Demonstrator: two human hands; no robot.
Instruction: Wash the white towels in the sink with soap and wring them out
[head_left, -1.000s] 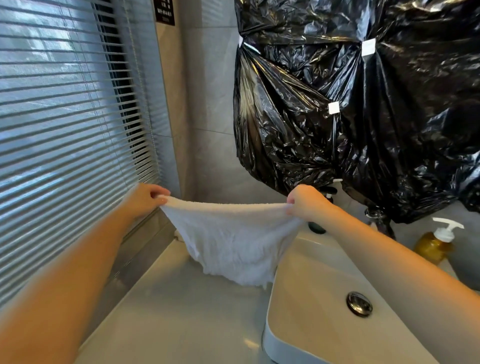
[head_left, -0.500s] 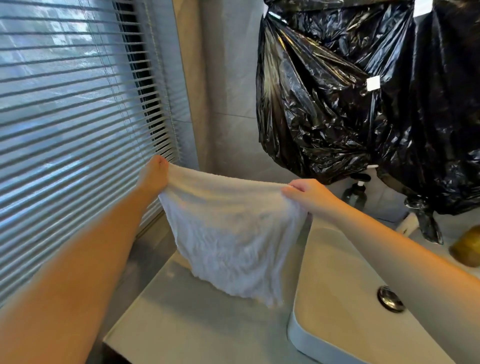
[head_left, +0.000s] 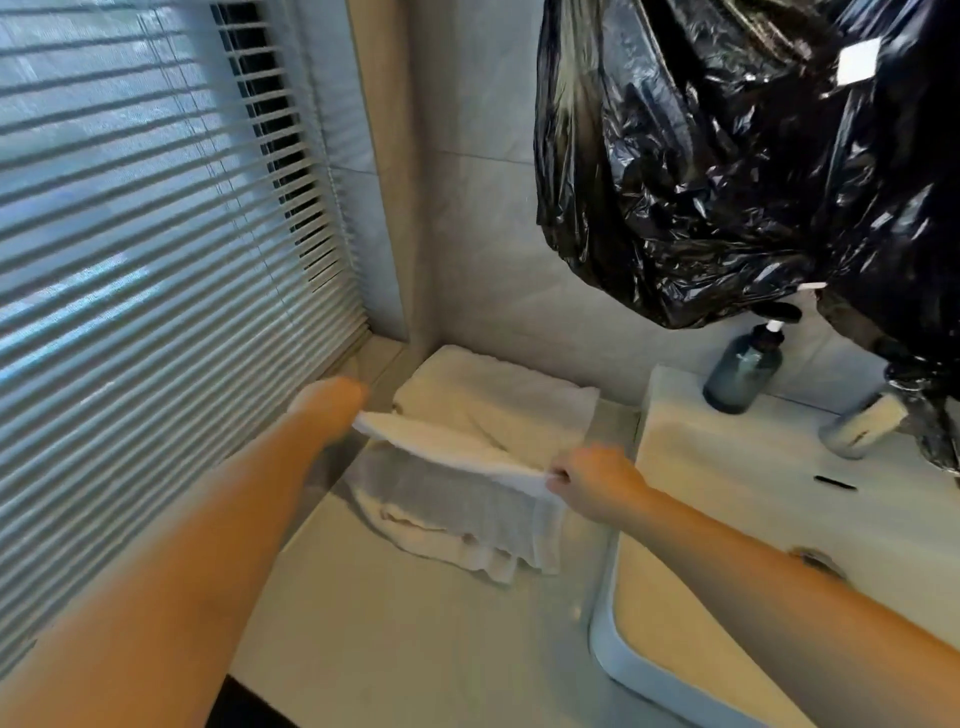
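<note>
A white towel is stretched between my hands, low over the counter left of the sink. My left hand holds its far-left corner, blurred by motion. My right hand pinches its near-right corner. The towel's lower edge drapes onto a pile of white towels lying in the counter's back corner. The white sink basin stands to the right, with its drain partly hidden behind my right forearm.
A dark soap pump bottle stands on the sink's back rim. Black plastic sheeting hangs over the wall above and wraps the tap. Window blinds fill the left. The pale counter runs to a near edge.
Both hands have come down with the towel, from held up in the air to low over the towel pile. The view has tilted down and to the left.
</note>
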